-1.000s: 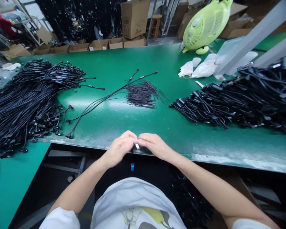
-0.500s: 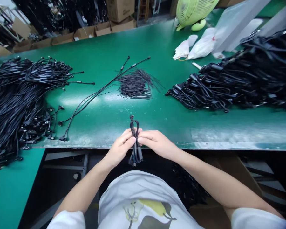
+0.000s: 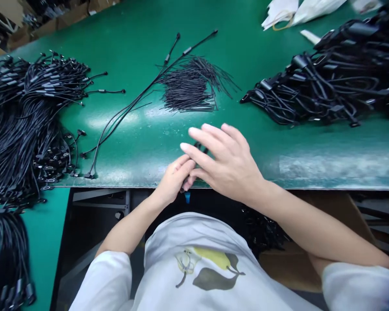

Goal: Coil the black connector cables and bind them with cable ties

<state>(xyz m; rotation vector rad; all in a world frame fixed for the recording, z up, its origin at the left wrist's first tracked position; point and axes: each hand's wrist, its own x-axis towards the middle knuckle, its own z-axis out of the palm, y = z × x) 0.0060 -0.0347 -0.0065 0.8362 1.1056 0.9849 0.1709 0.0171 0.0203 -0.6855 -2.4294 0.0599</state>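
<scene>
My left hand (image 3: pixel 178 175) is closed near the table's front edge, gripping a coiled black cable (image 3: pixel 198 146). Most of that cable is hidden behind my fingers; a dark bit of loop shows above them. My right hand (image 3: pixel 222 162) is held over the cable with its fingers stretched out and apart, its thumb close to my left fingertips. Beyond both hands lies a pile of thin black ties (image 3: pixel 188 88). Two loose uncoiled cables (image 3: pixel 129 108) stretch across the green table to the left of the ties.
On the left is a large heap of uncoiled cables (image 3: pixel 22 112), and more cables (image 3: pixel 16 242) lie on a lower green surface. Bundled cables (image 3: pixel 327 82) are piled at the right. White plastic bags (image 3: pixel 285 11) rest at the back of the green table (image 3: pixel 142 147).
My right hand has come off the coiled cable, risen and spread its fingers across it. My left hand keeps its grip. The view has tilted down towards the table.
</scene>
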